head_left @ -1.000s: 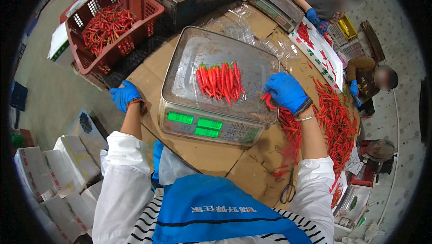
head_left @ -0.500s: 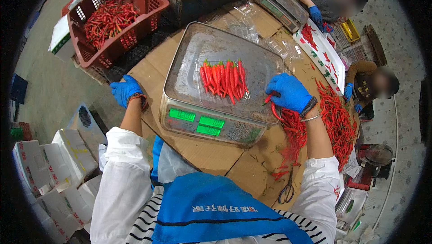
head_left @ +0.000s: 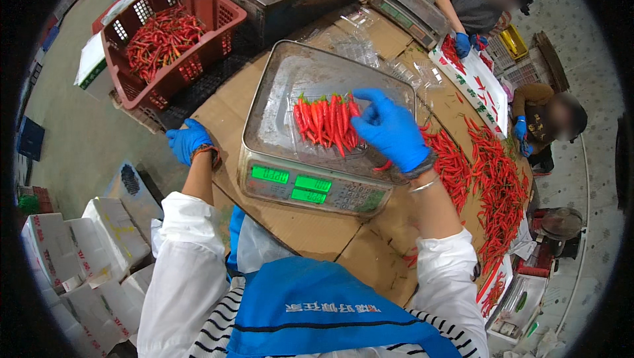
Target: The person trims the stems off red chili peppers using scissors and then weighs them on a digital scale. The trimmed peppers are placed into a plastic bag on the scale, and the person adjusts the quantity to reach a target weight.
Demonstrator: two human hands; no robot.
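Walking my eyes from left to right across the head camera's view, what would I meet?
White boxes → the person's gloved left hand → a row of red chilies on the scale → the gloved right hand → a heap of loose chilies.

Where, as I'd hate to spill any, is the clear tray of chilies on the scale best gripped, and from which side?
Probably the left rim of the clear tray, coming from the left: it lies flat on the pan, that side is unobstructed, and the right hand is at the other. It looks shallow, with chilies side by side, so keep it level.
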